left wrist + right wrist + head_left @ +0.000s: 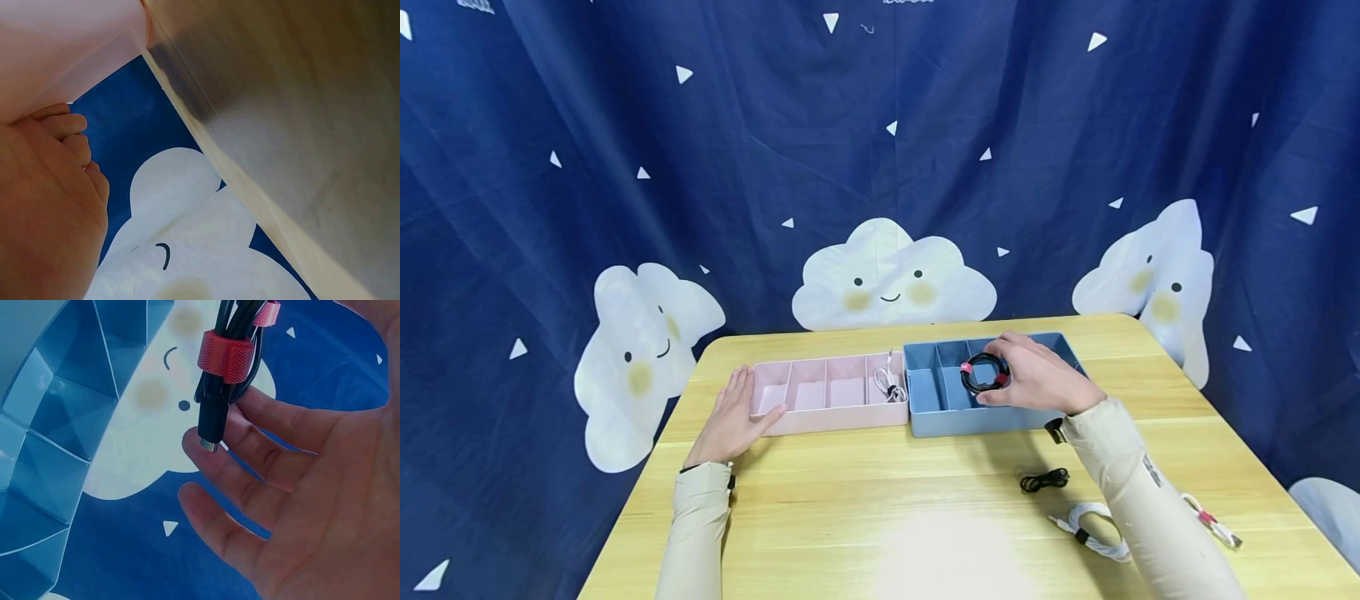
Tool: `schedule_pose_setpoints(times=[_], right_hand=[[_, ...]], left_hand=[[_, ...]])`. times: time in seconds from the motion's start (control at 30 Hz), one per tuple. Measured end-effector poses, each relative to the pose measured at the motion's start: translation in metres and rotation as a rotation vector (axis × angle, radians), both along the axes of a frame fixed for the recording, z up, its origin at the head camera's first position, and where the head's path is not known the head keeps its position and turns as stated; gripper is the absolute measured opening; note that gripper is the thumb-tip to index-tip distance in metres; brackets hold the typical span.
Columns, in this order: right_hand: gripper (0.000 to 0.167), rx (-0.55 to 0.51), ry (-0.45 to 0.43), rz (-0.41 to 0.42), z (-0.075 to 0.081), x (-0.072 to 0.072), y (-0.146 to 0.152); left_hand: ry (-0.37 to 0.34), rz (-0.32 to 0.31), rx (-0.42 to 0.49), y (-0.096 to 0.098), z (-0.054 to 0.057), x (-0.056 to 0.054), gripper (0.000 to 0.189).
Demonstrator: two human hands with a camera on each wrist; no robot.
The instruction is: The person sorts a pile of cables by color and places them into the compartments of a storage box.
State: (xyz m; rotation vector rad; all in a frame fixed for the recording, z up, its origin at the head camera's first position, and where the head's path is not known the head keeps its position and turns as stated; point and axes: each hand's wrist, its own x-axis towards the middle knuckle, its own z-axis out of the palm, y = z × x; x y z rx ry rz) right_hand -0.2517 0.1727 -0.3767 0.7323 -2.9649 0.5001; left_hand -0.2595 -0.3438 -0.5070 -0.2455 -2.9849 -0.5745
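My right hand point(1037, 373) holds a coiled black cable point(970, 383) over the blue divided box point(951, 423), pinching it at the coil's right side. Red ties point(225, 357) bind the coil, and its metal plug point(209, 445) points past the fingers in the right wrist view. My left hand point(730, 423) rests at the left end of the pink divided box point(831, 418), thumb along the front rim and fingers at the end wall. A white cable point(891, 385) with a black tie lies in the pink box's rightmost compartment.
On the table point(820, 500), front right, are a small black cable bundle point(1045, 480), a coiled white cable point(1108, 550) with a black tie, and a white cable with a red tie point(1208, 518) beyond the right sleeve. A blue cloud-print curtain point(880, 150) hangs behind.
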Motion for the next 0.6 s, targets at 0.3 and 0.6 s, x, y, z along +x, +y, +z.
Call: schedule_pose_setpoints(times=[0.3, 0.6], right_hand=[[0.072, 0.009, 0.024, 0.023, 0.003, -0.006, -0.008], [0.072, 0.002, 0.039, 0.040, 0.005, -0.010, -0.018]], left_hand=[[-0.004, 0.002, 0.006, 0.000, -0.001, -0.001, 0.112], [0.004, -0.005, 0.012, 0.000, -0.001, 0.000, 0.111]])
